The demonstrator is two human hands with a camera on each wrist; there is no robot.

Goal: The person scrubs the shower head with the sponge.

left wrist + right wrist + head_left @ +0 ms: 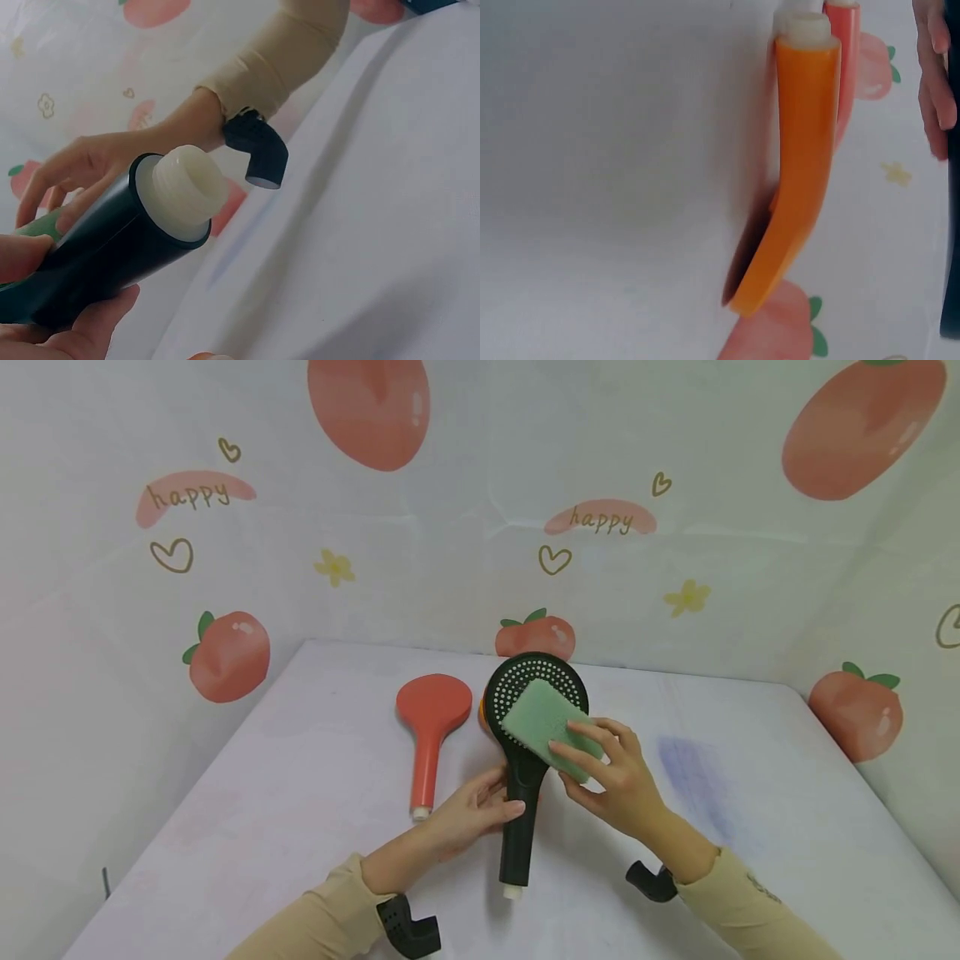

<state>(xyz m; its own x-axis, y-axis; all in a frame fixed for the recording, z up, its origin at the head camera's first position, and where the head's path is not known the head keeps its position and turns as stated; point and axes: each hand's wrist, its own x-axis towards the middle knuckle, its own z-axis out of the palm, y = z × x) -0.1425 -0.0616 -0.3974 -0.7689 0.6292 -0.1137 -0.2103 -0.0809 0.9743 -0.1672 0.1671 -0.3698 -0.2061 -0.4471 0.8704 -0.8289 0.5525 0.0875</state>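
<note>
A black shower head [522, 793] is held up off the table, its nozzle face toward me. My left hand [475, 807] grips its handle, thumb across the front. In the left wrist view the handle's white threaded end [189, 184] points at the camera. My right hand [617, 777] pinches a light green sponge [551, 722] against the dotted nozzle face and covers part of the sponge. Behind the black one, an orange shower head [804, 150] lies on the table, mostly hidden in the head view. To the left lies a red shower head [428, 735], face down.
A white cloth covers the table [285, 827], with a bluish smudge [693, 781] on the right. Behind it hangs a white backdrop [450, 543] printed with fruit. Black curved pieces sit at both wrists, one at the left wrist [408, 927].
</note>
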